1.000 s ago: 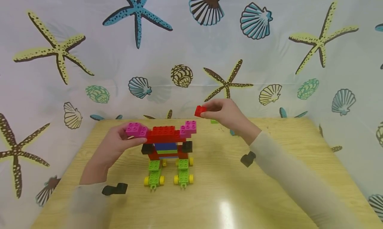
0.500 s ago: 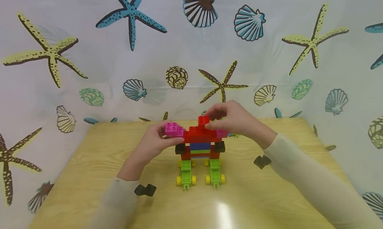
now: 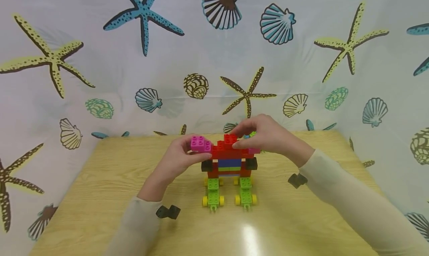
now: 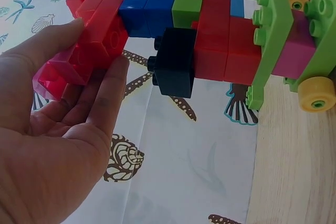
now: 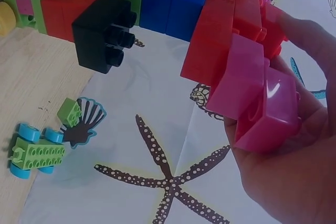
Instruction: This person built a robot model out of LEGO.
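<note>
A figure of toy building bricks stands on the table, with a blue brick layer [image 3: 229,163] in its middle. Two lime-green bases [image 3: 213,197] with yellow wheels carry it. My left hand [image 3: 172,163] grips the stepped pink bricks [image 3: 200,143] at its left end, thumb in front and fingers behind. On the top red row sits a small red brick [image 3: 230,138], pinched by my right hand [image 3: 266,135]. In the right wrist view, the pink bricks of the right end [image 5: 265,111] lie beneath my right palm. Black bricks [image 4: 176,61] [image 5: 102,32] jut from both sides.
Behind the figure, a green wheeled base [image 5: 38,153] with blue wheels and a loose green brick [image 5: 69,112] lie near the table's back edge. A cloth printed with starfish and shells [image 3: 164,62] hangs at the back and sides of the wooden table [image 3: 110,174].
My right hand has brought the small red brick down from the air onto the figure's top row. The figure has shifted right, with my left hand still gripping its left end.
</note>
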A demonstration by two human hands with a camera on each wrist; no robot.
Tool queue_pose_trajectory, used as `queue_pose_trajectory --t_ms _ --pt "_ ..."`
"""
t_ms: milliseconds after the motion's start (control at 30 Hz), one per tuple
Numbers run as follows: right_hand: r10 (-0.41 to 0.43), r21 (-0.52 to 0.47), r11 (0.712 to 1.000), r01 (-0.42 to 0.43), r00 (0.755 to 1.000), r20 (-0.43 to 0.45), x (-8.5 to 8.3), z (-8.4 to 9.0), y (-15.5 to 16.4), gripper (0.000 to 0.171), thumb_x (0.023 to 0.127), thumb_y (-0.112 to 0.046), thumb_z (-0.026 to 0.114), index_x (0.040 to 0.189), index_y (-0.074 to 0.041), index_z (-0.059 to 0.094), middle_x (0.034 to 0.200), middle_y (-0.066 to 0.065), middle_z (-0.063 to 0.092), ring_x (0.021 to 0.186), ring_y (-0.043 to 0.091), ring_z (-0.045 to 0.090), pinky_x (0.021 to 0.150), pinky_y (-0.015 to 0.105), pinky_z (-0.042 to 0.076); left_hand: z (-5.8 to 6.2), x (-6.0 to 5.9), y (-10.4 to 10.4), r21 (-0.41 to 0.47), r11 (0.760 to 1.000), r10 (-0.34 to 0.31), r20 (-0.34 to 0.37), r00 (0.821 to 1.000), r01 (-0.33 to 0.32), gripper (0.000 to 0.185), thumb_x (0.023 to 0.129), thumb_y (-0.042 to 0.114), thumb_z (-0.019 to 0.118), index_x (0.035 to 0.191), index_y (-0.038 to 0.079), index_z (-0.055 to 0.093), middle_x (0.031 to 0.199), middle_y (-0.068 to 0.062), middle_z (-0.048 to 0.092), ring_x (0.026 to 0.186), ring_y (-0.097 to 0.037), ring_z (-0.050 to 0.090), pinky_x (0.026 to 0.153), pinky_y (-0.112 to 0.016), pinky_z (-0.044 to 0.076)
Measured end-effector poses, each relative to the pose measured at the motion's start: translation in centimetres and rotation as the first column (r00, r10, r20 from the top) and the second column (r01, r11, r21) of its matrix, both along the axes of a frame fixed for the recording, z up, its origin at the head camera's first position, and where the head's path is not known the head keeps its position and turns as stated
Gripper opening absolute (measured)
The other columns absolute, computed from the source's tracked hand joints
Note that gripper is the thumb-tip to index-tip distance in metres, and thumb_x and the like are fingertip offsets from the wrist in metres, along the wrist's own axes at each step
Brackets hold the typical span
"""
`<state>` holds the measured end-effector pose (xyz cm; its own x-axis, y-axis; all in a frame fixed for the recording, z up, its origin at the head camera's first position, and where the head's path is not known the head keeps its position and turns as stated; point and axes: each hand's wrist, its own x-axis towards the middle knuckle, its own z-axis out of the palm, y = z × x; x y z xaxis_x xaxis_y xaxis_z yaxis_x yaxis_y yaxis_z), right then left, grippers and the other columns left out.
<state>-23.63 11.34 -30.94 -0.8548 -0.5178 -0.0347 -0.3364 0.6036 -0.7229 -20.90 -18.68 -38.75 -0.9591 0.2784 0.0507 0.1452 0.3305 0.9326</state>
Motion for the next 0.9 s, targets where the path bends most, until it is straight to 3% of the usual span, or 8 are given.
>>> queue_pose_trajectory --t_ms 333,567,900 --pt "0.007 0.068 0.998 -0.004 0.999 -0.041 -0.11 0.53 -0.47 0.039 0.097 -0.034 0.087 0.133 -0.02 0.083 0.125 0.0 0.081 0.12 0.028 0.065 0.095 0.042 0.062 0.3 0.01 0.01 -0.001 1.0 -0.004 -0.007 1.0 0.004 0.043 0.099 0.022 0.088 0.138 0.014 0.071 0.135 -0.011 0.075 0.122 -0.031 0.072 0.098 -0.036 0.065" --pt "0.018 0.12 0.993 -0.008 0.997 -0.079 -0.02 0.98 -0.88 0.036 0.096 -0.033 0.088 0.13 -0.021 0.084 0.122 -0.002 0.082 0.116 0.025 0.065 0.096 0.043 0.059 0.24 -0.04 -0.05 0.015 1.0 -0.016 -0.011 1.0 0.016 0.042 0.099 0.021 0.087 0.137 0.013 0.071 0.134 -0.011 0.076 0.121 -0.03 0.073 0.098 -0.035 0.065" --pt "0.009 0.127 0.992 -0.001 0.998 -0.058 0.07 0.73 -0.85 0.035 0.096 -0.035 0.088 0.129 -0.022 0.085 0.123 -0.003 0.082 0.118 0.028 0.063 0.096 0.044 0.058 0.04 0.16 -0.07 0.039 0.999 -0.025 -0.004 1.0 0.025 0.043 0.1 0.021 0.087 0.139 0.013 0.071 0.135 -0.011 0.076 0.123 -0.03 0.072 0.1 -0.035 0.065"
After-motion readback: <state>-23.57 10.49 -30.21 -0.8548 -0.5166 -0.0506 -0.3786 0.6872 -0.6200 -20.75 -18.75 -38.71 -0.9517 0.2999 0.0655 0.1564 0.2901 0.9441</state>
